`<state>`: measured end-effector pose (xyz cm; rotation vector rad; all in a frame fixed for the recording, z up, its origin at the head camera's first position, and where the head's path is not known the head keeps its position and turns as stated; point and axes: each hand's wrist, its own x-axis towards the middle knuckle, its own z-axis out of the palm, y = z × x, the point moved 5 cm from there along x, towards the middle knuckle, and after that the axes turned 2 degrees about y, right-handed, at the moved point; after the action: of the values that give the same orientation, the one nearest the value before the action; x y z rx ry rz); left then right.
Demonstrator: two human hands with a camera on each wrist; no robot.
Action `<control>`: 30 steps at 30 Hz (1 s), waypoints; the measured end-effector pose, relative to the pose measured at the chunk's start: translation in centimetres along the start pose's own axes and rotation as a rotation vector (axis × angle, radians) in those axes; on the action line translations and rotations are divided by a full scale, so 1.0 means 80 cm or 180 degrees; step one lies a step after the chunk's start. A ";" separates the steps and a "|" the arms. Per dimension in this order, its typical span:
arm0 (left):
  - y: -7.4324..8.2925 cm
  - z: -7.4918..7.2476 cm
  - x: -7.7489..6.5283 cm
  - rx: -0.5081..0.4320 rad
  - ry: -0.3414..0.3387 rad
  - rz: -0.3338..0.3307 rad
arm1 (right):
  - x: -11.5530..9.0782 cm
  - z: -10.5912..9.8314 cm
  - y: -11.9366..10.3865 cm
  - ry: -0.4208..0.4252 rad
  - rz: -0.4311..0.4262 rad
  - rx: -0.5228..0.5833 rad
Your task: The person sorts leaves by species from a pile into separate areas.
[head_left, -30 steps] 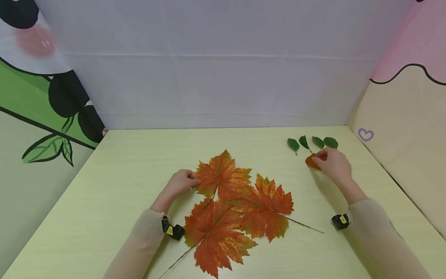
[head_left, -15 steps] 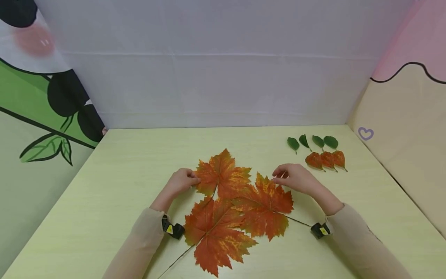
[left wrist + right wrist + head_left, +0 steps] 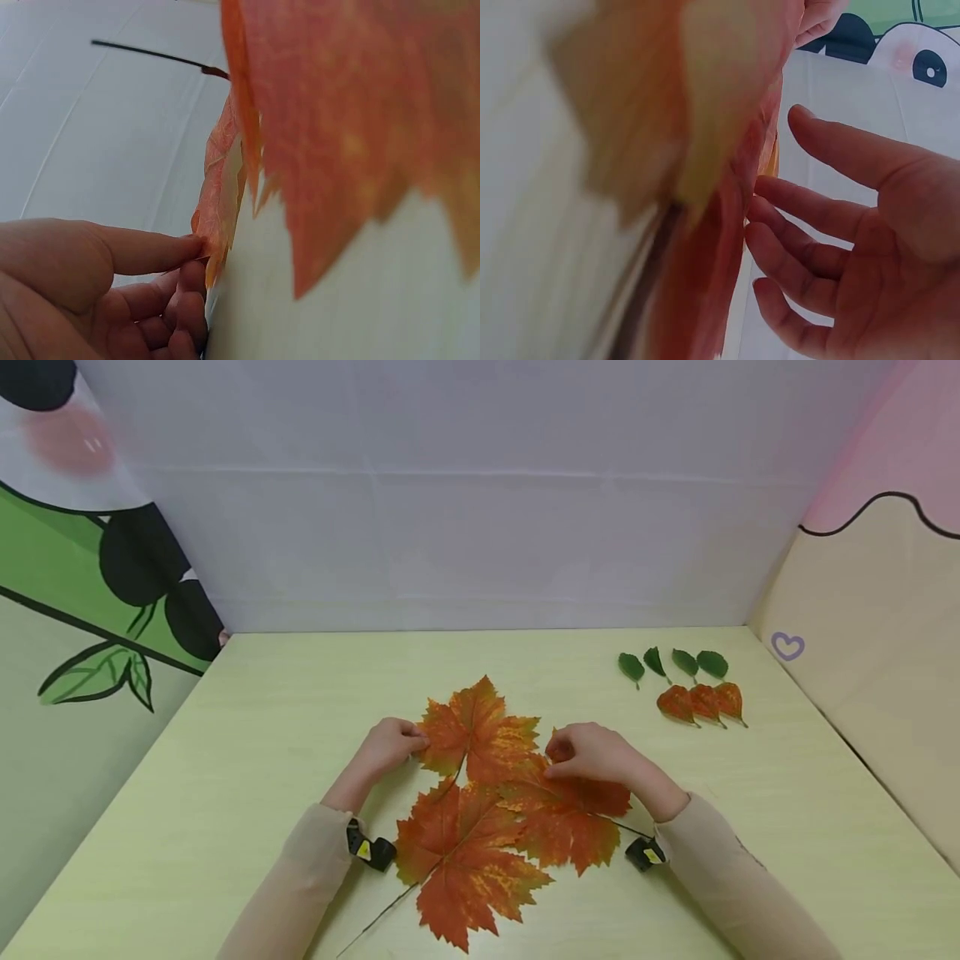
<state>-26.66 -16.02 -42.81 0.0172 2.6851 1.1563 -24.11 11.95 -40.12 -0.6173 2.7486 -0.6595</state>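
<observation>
Three large orange maple leaves overlap on the table: an upper leaf [image 3: 480, 727], a right leaf [image 3: 573, 818] and a lower leaf [image 3: 465, 864]. My left hand [image 3: 384, 747] pinches the left tip of the upper leaf between thumb and forefinger, as the left wrist view shows with the pinched leaf [image 3: 217, 180]. Over the right leaf is my right hand [image 3: 596, 753], covering part of it. In the right wrist view its thumb [image 3: 847, 142] stands apart from the loosely bent fingers, and nothing is held between them.
At the back right of the table [image 3: 315, 693] lie several small green leaves [image 3: 684, 663] in a row. Three small orange leaves [image 3: 703, 702] lie just in front of them. A pale cloth wall [image 3: 480, 543] rises behind the table, with printed panels at both sides.
My right hand has let go of a small orange leaf in the row at the back right and moved left, over the right maple leaf. The left hand keeps its pinch.
</observation>
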 end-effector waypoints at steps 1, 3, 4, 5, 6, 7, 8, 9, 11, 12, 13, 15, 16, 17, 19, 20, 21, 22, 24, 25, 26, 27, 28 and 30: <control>0.000 -0.001 0.000 -0.0018 0.0009 -0.0014 | 0.001 0.000 -0.002 -0.0018 0.0032 0.0014; 0.000 -0.003 0.000 -0.0070 0.0037 -0.0033 | 0.002 0.000 -0.005 -0.0054 0.0060 0.0041; 0.000 -0.004 0.000 -0.0082 0.0055 -0.0040 | 0.002 0.000 -0.006 -0.0069 0.0056 0.0049; 0.001 -0.005 0.000 -0.0097 0.0072 -0.0057 | 0.003 0.000 -0.007 -0.0078 0.0050 0.0052; 0.001 -0.006 -0.001 -0.0114 0.0091 -0.0073 | 0.003 0.000 -0.008 -0.0083 0.0054 0.0067; 0.001 -0.007 -0.001 -0.0133 0.0116 -0.0089 | 0.004 -0.001 -0.008 -0.0079 0.0051 0.0075; 0.001 -0.009 -0.001 -0.0155 0.0141 -0.0100 | 0.004 -0.001 -0.008 -0.0074 0.0038 0.0079; 0.000 -0.010 -0.001 -0.0179 0.0166 -0.0114 | 0.004 -0.002 -0.008 -0.0068 0.0032 0.0088; 0.001 -0.012 -0.001 -0.0227 0.0208 -0.0133 | 0.004 -0.002 -0.008 -0.0058 0.0036 0.0116; 0.000 -0.013 -0.001 -0.0262 0.0226 -0.0135 | 0.004 -0.003 -0.008 -0.0051 0.0040 0.0136; -0.001 -0.014 -0.001 -0.0297 0.0250 -0.0142 | 0.003 -0.003 -0.008 -0.0043 0.0043 0.0150; -0.002 -0.017 -0.001 -0.0369 0.0288 -0.0147 | 0.003 -0.003 -0.008 -0.0033 0.0059 0.0185; -0.003 -0.018 -0.001 -0.0400 0.0310 -0.0156 | 0.003 -0.003 -0.008 -0.0027 0.0072 0.0200; -0.004 -0.019 -0.001 -0.0436 0.0333 -0.0146 | 0.003 -0.002 -0.007 -0.0015 0.0081 0.0212; -0.005 -0.023 -0.001 -0.0530 0.0409 -0.0151 | 0.003 -0.001 -0.005 0.0017 0.0095 0.0220; -0.006 -0.025 -0.001 -0.0586 0.0440 -0.0149 | 0.004 -0.001 -0.003 0.0035 0.0095 0.0217; -0.006 -0.028 -0.001 -0.0620 0.0475 -0.0150 | 0.004 -0.001 -0.002 0.0056 0.0093 0.0214; -0.007 -0.031 0.000 -0.0665 0.0511 -0.0158 | 0.004 -0.001 -0.001 0.0076 0.0087 0.0210; -0.010 -0.036 0.000 -0.0729 0.0590 -0.0187 | 0.005 -0.002 0.001 0.0131 0.0072 0.0216; -0.012 -0.039 0.000 -0.0747 0.0613 -0.0202 | 0.004 -0.003 0.002 0.0161 0.0048 0.0217; -0.014 -0.042 0.001 -0.0746 0.0642 -0.0217 | 0.004 -0.004 0.002 0.0184 0.0018 0.0228; -0.016 -0.045 0.001 -0.0729 0.0664 -0.0230 | 0.004 -0.005 0.003 0.0207 0.0007 0.0256; -0.018 -0.047 0.001 -0.0736 0.0682 -0.0242 | 0.004 -0.006 0.003 0.0228 -0.0006 0.0291; -0.022 -0.052 0.002 -0.0724 0.0709 -0.0250 | 0.004 -0.008 0.005 0.0270 -0.0045 0.0370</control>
<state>-27.55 -20.18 -41.33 -0.2658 2.6909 1.5107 -24.72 12.34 -39.79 -0.5965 2.7609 -0.8607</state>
